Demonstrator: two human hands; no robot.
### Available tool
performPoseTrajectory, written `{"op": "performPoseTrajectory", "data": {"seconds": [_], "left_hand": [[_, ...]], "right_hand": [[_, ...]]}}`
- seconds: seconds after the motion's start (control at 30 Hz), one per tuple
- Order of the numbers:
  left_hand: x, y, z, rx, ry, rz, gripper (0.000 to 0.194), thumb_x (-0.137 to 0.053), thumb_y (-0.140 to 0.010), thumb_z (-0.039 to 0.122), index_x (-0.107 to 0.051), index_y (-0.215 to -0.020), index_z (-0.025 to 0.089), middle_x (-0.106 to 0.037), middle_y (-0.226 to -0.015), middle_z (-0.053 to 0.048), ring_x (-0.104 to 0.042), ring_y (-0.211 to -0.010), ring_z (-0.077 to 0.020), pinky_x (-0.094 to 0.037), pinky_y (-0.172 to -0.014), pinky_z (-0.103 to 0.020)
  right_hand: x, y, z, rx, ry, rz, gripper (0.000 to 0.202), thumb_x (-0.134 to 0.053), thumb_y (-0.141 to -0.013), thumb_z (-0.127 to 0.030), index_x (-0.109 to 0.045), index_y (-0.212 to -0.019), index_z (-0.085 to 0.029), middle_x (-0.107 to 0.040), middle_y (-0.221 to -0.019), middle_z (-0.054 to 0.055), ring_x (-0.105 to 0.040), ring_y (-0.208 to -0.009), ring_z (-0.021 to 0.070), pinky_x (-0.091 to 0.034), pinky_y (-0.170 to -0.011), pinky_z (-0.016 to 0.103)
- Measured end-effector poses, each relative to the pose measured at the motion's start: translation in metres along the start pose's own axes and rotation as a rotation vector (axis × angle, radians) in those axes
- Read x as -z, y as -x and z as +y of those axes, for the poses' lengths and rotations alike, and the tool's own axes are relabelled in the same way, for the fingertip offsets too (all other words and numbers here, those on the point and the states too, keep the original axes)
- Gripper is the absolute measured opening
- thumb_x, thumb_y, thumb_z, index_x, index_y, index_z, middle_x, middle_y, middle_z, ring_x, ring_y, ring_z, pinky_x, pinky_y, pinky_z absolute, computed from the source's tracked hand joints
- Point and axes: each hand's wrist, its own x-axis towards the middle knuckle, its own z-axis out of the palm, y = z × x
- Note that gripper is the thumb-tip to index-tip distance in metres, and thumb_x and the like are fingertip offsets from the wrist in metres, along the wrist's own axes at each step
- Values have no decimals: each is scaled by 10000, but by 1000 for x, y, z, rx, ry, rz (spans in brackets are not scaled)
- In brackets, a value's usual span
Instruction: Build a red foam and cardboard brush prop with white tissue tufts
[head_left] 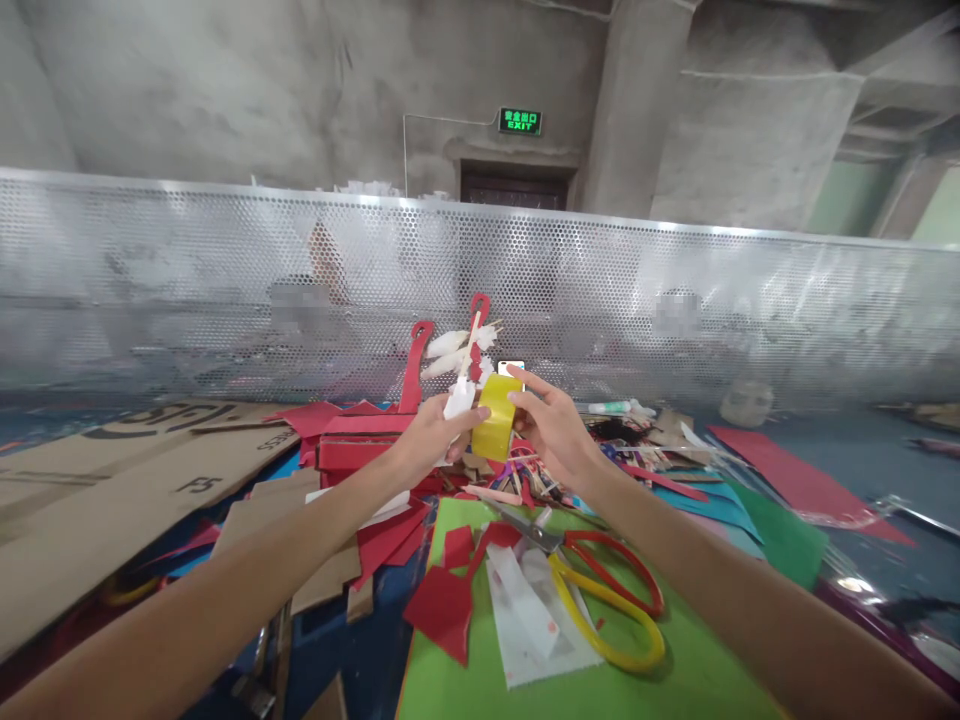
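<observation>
Raised over the middle of the table, my right hand (556, 425) is closed on the edge of a roll of yellow tape (493, 418). My left hand (439, 432) is closed round the white-wrapped lower end of a thin light stick (470, 345), its thumb against the tape roll. White feather-like pieces (448, 352) and a red looped strip (481, 303) show around the stick; how they are joined I cannot make out. Below lie scissors (555, 540) with one red and one yellow handle, white paper (536, 620) and red scraps (442, 605) on a green sheet (457, 690).
Brown cardboard (150, 470) covers the left side. A red box-like piece (364, 440) stands behind my left hand, with a red strip (414, 370) upright on it. Coloured sheets (787, 535) lie at right. A perforated metal screen (585, 300) closes off the back.
</observation>
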Motion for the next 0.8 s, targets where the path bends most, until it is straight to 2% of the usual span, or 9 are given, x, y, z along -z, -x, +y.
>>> {"op": "performPoseTrajectory", "data": {"seconds": [0.2,0.3,0.4,0.53,0.6,0.7,0.8], "left_hand": [[0,1,1,-1,34,4,212,-704,-764,304,-564,-836,162,-404,-364,103,-292,-310,-47,-226,-360,-177],[1,2,2,4,65,-34,248,-696,-739,272,-587,-927,151,-405,-365,109,-272,-314,-47,-206,-356,-175],[0,2,1,-3,68,-54,294,-705,-756,310,-597,-975,146,-406,-363,106,-269,-318,-52,-199,-354,-181],[-6,1,2,4,80,94,259,-709,-773,373,-547,-803,172,-397,-379,97,-296,-338,-53,-203,-357,-186],[-10,1,3,22,108,145,277,-718,-758,372,-518,-757,181,-402,-396,97,-306,-343,-49,-213,-360,-184],[-14,2,6,38,125,170,299,-736,-739,392,-528,-760,177,-421,-421,97,-313,-341,-46,-229,-358,-181],[-15,2,6,58,161,198,321,-733,-739,427,-529,-745,178,-434,-434,91,-332,-342,-52,-240,-353,-184]], "right_hand": [[2,-3,3,-13,-48,-24,636,-752,-691,-221,-627,-1314,-192,-649,-748,-37,-499,-583,78,-424,-543,205],[2,-4,5,-10,-73,-24,636,-755,-691,-216,-625,-1313,-196,-641,-736,-44,-495,-579,75,-424,-538,197],[1,-2,5,-6,-50,-28,644,-735,-736,-253,-581,-1359,-193,-666,-788,-25,-530,-618,87,-451,-574,205],[2,0,4,48,150,-87,702,-702,-804,-354,-467,-1454,-229,-705,-1002,33,-635,-813,165,-529,-711,289],[4,0,2,95,256,-132,738,-716,-796,-339,-437,-1471,-229,-696,-1084,57,-647,-911,194,-540,-789,324],[5,1,0,159,347,-219,774,-754,-751,-266,-446,-1459,-219,-674,-1162,80,-643,-1000,212,-532,-875,348],[4,2,-1,177,370,-297,712,-759,-746,-258,-510,-1413,-236,-666,-1203,83,-641,-1034,222,-531,-886,357]]}}
